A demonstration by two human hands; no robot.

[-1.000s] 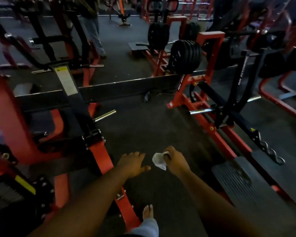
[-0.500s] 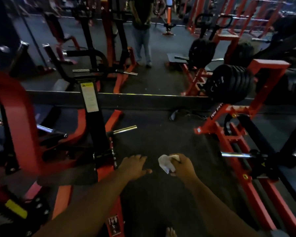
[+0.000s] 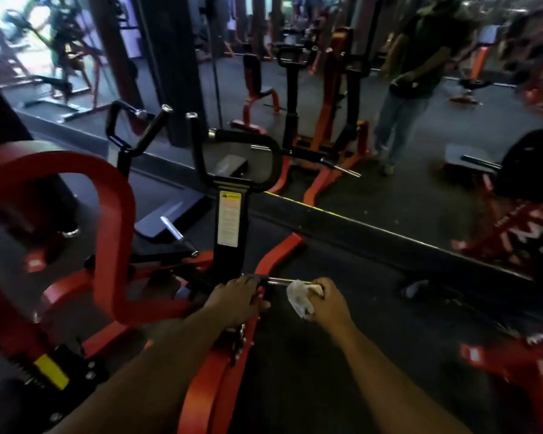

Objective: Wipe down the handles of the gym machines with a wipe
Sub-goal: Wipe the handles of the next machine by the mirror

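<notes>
Open dark rubber floor [image 3: 342, 355] right of the hands, hemmed left by red steel machine frame [image 3: 113, 220] and black upright post [image 3: 229, 245].

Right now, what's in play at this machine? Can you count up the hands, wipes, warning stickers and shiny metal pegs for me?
Hands: 2, left hand and right hand
Wipes: 1, white wipe
Warning stickers: 1, sticker
Shiny metal pegs: 2, left peg and right peg
Total: 6
</notes>
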